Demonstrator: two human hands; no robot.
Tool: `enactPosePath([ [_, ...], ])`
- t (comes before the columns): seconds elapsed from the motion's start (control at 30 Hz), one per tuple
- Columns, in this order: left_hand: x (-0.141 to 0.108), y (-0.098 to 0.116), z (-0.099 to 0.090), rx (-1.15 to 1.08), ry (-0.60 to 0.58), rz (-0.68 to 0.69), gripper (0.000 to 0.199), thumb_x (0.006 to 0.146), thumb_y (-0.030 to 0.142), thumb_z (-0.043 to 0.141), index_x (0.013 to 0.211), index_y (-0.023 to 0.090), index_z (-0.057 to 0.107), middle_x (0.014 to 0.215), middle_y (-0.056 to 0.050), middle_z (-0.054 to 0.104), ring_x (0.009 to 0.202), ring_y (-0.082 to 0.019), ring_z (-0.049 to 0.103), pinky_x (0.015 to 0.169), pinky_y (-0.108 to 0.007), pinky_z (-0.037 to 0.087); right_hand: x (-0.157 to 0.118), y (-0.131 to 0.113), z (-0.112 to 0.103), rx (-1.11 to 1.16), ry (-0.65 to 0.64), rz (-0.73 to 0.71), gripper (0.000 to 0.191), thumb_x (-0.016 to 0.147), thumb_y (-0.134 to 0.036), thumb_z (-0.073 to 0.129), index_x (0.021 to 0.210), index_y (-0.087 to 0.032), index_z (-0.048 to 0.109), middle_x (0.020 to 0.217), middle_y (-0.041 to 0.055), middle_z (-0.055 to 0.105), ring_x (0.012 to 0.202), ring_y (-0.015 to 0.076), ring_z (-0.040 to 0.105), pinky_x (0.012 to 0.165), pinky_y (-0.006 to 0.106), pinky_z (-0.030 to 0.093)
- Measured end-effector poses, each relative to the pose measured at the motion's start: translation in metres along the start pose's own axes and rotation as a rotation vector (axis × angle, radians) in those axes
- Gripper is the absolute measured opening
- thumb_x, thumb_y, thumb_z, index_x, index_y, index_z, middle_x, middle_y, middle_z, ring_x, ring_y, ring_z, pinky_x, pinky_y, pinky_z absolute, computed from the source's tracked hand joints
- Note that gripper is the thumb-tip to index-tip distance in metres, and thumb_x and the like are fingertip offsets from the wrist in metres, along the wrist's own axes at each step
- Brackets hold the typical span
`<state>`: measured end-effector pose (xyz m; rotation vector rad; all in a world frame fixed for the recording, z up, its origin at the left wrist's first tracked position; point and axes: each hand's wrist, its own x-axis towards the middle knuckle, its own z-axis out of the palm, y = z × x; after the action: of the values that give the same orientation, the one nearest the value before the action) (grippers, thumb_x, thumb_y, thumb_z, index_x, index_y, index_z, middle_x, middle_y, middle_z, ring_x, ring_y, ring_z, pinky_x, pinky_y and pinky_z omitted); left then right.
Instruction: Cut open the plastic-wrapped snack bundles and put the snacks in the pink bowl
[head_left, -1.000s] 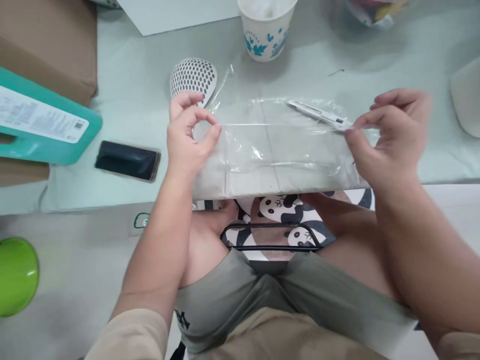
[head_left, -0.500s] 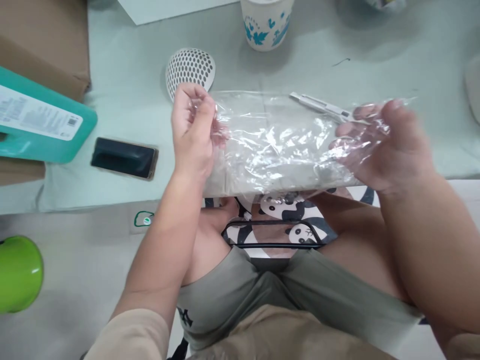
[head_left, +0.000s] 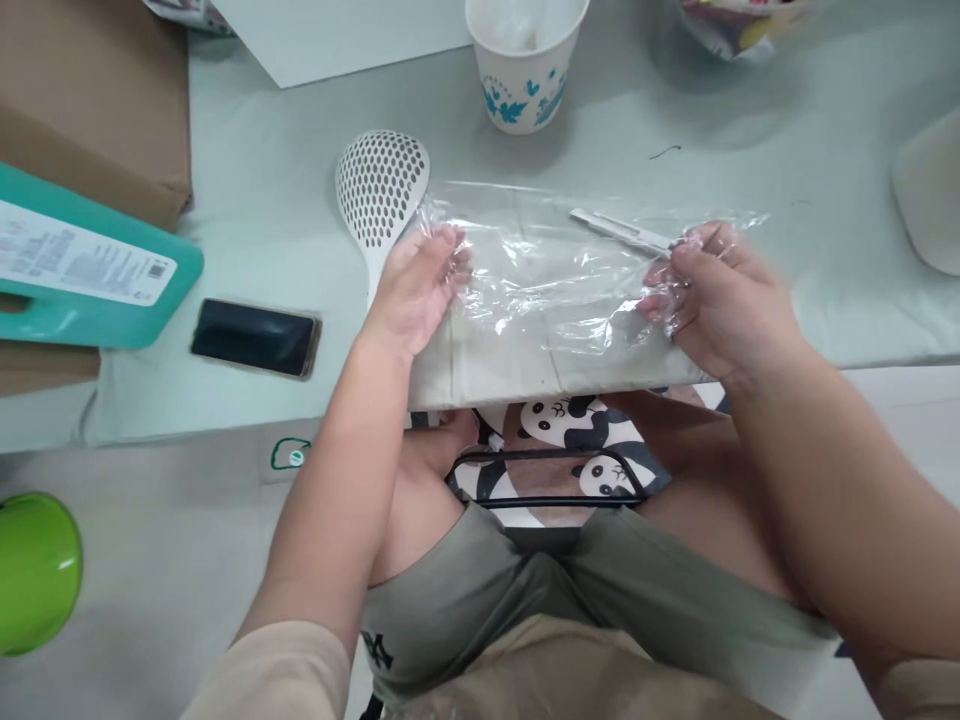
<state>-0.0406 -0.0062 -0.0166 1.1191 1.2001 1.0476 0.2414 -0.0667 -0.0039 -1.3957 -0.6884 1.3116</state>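
Note:
A clear plastic bag (head_left: 525, 280) stretches between my two hands over the table's near edge. My left hand (head_left: 420, 285) is closed on its left end, thumb pressed toward the fingers. Its right end is bunched in my right hand (head_left: 727, 295), whose fingers curl around the film. A white utility knife (head_left: 619, 230) shows behind and through the bag, its right end hidden by my right hand. Just beyond my left hand lies a white skimmer ladle (head_left: 381, 185) with a perforated bowl; part of its handle is hidden by that hand.
A phone (head_left: 255, 338) lies left of my left arm, beside a green jug (head_left: 172, 270) and a cardboard box (head_left: 97, 110). At the back stand a paper cup (head_left: 521, 90) and a clear container (head_left: 742, 30). A green bin (head_left: 37, 575) is on the floor.
Both hands have drawn slightly closer together. My right hand has moved left and its fingers have closed around the bag's end. The camera view has shifted, showing more of the table's far side.

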Motion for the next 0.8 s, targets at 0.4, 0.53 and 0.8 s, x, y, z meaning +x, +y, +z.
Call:
enactPosePath([
  [0.4, 0.012, -0.005, -0.006, 0.074, 0.088, 0.051, 0.034, 0.081, 0.041, 0.083, 0.081, 0.024, 0.054, 0.065, 0.003, 0.052, 0.064, -0.014, 0.064, 0.052, -0.023, 0.048, 0.012, -0.001, 0.002, -0.081, 0.106, -0.128, 0.044, 0.065, -0.037, 0.089, 0.082, -0.027, 0.050, 0.056, -0.0078, 0.047, 0.044, 0.0082, 0.035, 0.035, 0.022, 0.016],
  [0.53, 0.004, 0.007, -0.006, -0.068, -0.028, -0.042, 0.029, 0.079, 0.034, 0.084, 0.091, 0.024, 0.060, 0.083, 0.000, 0.065, 0.084, -0.016, 0.073, 0.071, -0.026, 0.060, 0.009, 0.001, 0.002, -0.044, 0.002, -0.092, 0.045, 0.058, -0.035, 0.093, 0.081, -0.024, 0.057, 0.062, -0.0067, 0.050, 0.051, 0.0075, 0.043, 0.041, 0.021, 0.028],
  [0.8, -0.007, 0.021, -0.005, 0.039, -0.216, -0.373, 0.021, 0.078, 0.008, 0.071, 0.084, 0.020, 0.055, 0.077, 0.000, 0.073, 0.056, -0.010, 0.069, 0.050, -0.017, 0.053, 0.006, -0.001, 0.003, -0.029, -0.001, -0.074, 0.046, 0.057, -0.030, 0.090, 0.080, -0.026, 0.050, 0.060, -0.0070, 0.056, 0.055, 0.0123, 0.058, 0.046, 0.024, 0.045],
])
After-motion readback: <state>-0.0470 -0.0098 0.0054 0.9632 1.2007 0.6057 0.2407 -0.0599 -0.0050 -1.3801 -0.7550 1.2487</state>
